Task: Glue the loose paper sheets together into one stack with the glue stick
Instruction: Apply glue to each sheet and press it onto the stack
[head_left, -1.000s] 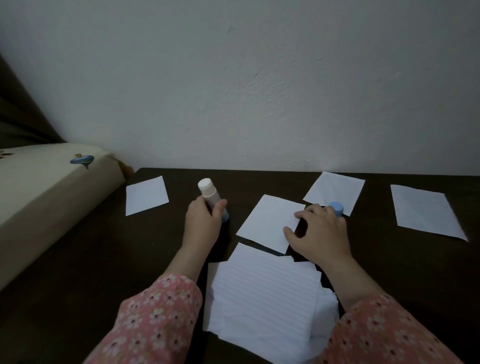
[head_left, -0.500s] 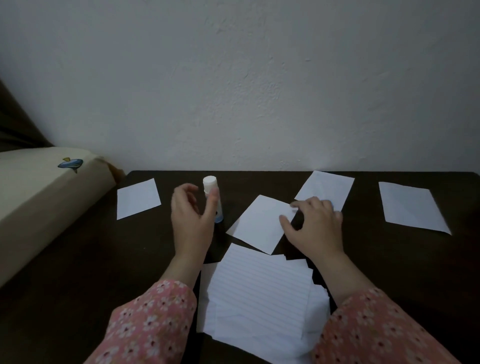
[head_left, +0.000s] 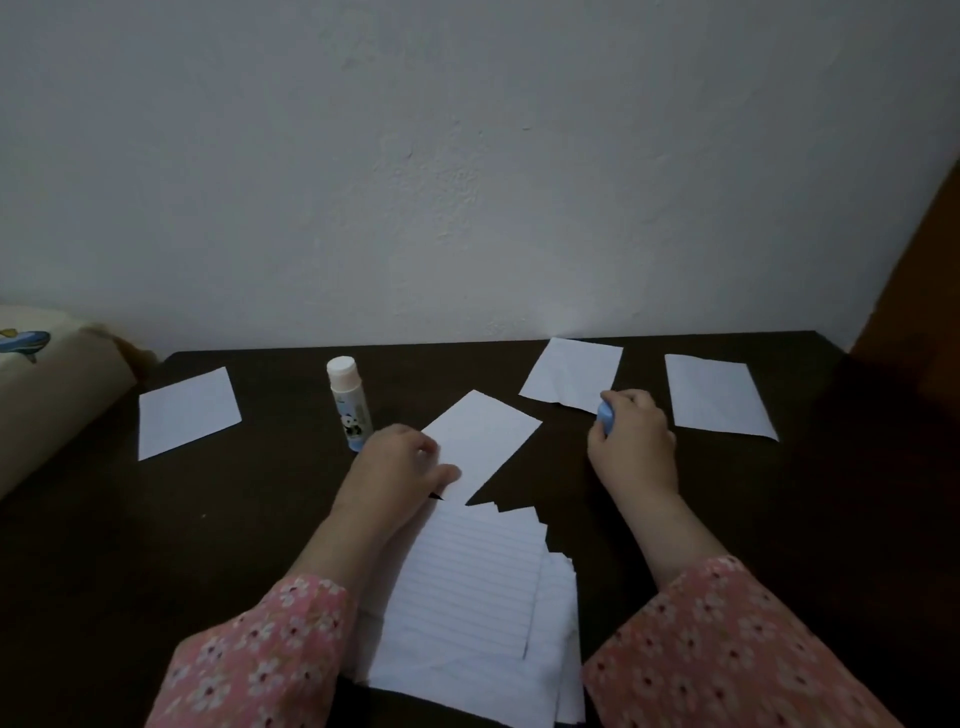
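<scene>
Glue stick (head_left: 349, 408) stands uncapped on our desk (head_left: 104, 545), beside the sheets. Our left hand (head_left: 402, 460) pinches a loose sheet (head_left: 480, 441) above the stack (head_left: 467, 597); our right hand (head_left: 631, 441) grips the blue cap (head_left: 605, 415).

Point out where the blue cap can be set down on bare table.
Bare table lies between the far-left sheet and glue stick, and along the near-left side. A narrower strip runs between the right hand and far-right sheet. The middle is crowded: centre sheet, lined stack.
</scene>
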